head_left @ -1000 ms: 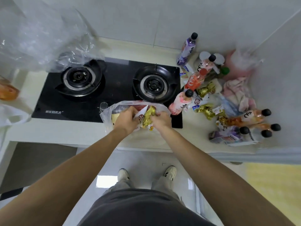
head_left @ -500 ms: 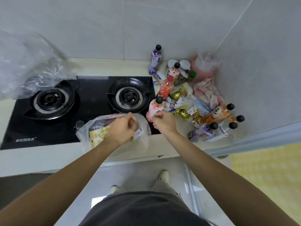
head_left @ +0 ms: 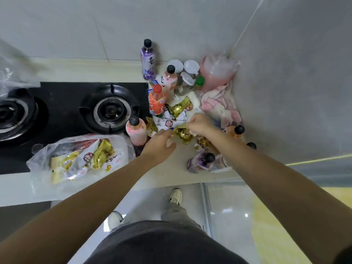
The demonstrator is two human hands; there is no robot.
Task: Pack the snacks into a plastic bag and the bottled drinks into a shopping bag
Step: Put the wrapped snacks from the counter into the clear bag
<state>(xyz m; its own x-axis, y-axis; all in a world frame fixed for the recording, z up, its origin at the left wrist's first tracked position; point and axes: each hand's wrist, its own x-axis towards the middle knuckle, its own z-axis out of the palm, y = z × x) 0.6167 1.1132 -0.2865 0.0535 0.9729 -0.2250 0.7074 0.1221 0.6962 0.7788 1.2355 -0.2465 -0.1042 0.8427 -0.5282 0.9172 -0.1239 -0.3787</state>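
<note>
the right hand (head_left: 200, 125) had its fingers curled, pinching the top of a gold snack packet (head_left: 183, 134) on the counter (head_left: 175, 168). the left hand (head_left: 159, 144) reached toward the same packet from 7 o'clock, fingers relaxed and holding nothing. the plastic bag (head_left: 80, 159), with snacks inside, lay at 9 o'clock from the hands, beside the stove (head_left: 76, 103). a pink bottle (head_left: 135, 131) stood between the bag and the packet. more bottles lay at 3 o'clock, near the wall.

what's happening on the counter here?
A person is packing snacks. The clear plastic bag lies by the stove, already holding several packets. Both hands are at the pile in the corner: the right hand pinches a gold snack packet, and the left hand reaches toward it, open. The bottles remain unpacked on the counter.
</note>
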